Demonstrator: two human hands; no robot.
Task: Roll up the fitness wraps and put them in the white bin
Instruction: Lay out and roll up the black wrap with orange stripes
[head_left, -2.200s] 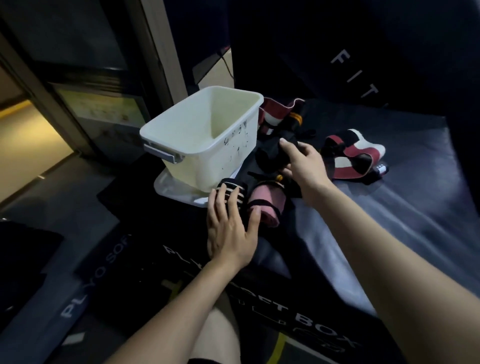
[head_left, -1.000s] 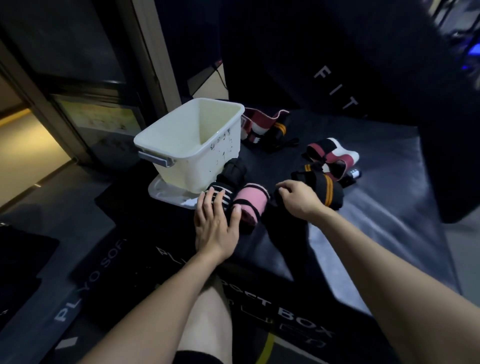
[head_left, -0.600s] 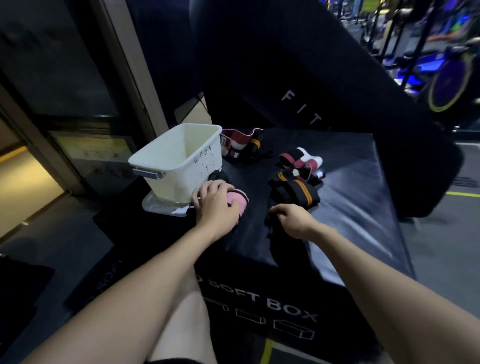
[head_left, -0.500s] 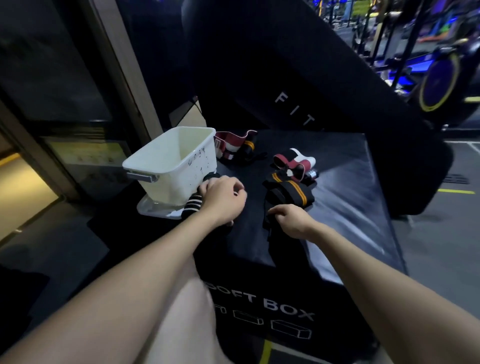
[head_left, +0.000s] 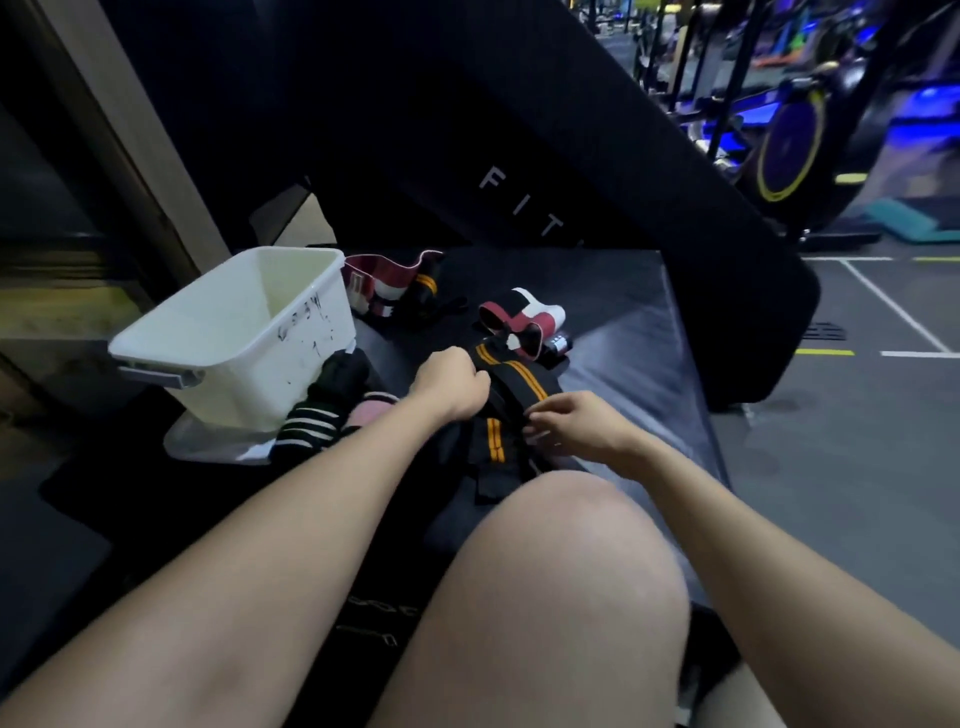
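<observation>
A black wrap with orange stripes (head_left: 511, 382) lies on the dark soft box (head_left: 634, 332) in front of me, its end hanging over the front edge. My left hand (head_left: 451, 383) grips its upper part with curled fingers. My right hand (head_left: 576, 423) pinches the wrap's right edge lower down. The white bin (head_left: 244, 338) stands at the left, and no wrap shows inside it. A black-and-white striped wrap (head_left: 311, 418) and a pink roll (head_left: 370, 410) lie beside the bin. A red-and-white wrap (head_left: 522, 322) lies farther back.
Another red-and-white wrap (head_left: 387, 283) with a black, orange-striped piece sits behind the bin. The bin stands on a clear lid (head_left: 208, 447). A large black pad (head_left: 519, 156) leans behind the box. My knee (head_left: 550, 561) rises in front. Gym machines stand at the far right.
My left hand left the pink roll and moved right to grip the black-and-orange wrap. My right hand pulled that wrap nearer. The view shifted and my knee came into sight.
</observation>
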